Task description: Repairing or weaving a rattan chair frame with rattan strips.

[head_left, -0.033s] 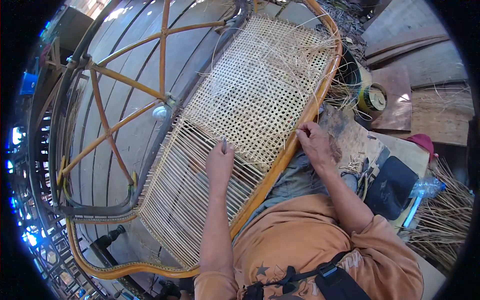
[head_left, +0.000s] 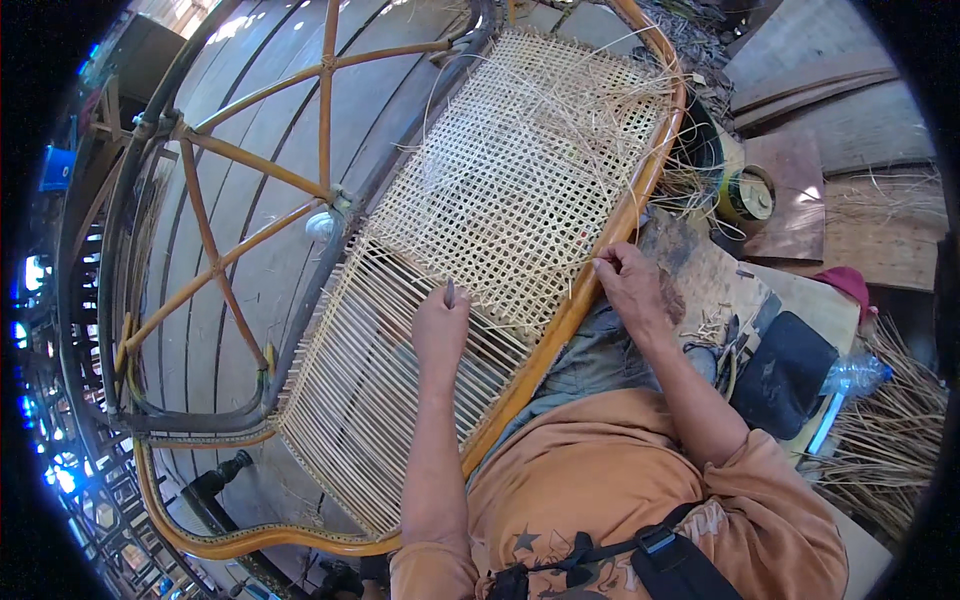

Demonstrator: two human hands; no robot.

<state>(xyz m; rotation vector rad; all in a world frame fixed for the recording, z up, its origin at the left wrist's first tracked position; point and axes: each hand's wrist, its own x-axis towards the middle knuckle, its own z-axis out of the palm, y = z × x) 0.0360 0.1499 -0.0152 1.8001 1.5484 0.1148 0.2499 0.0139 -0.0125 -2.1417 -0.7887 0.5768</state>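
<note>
A curved rattan frame lies across my lap, strung with pale cane. Its far part is a woven cane panel with small open holes; the near part has parallel cane strands only. My left hand is closed over the border between the two, with the short dark tip of a pointed metal tool standing up from its fingers. At the frame's right rail, my right hand is closed in a pinch. A thin cane strand seems to reach its fingertips, partly hidden.
Loose cane ends lie tangled on the panel's far end. Left stands another frame of crossed rattan poles. On the right are a yellow-green can, a black pad, a plastic bottle and a bundle of rattan.
Both hands stay at almost the same spots. The dark tool tip in my left hand has tilted very slightly.
</note>
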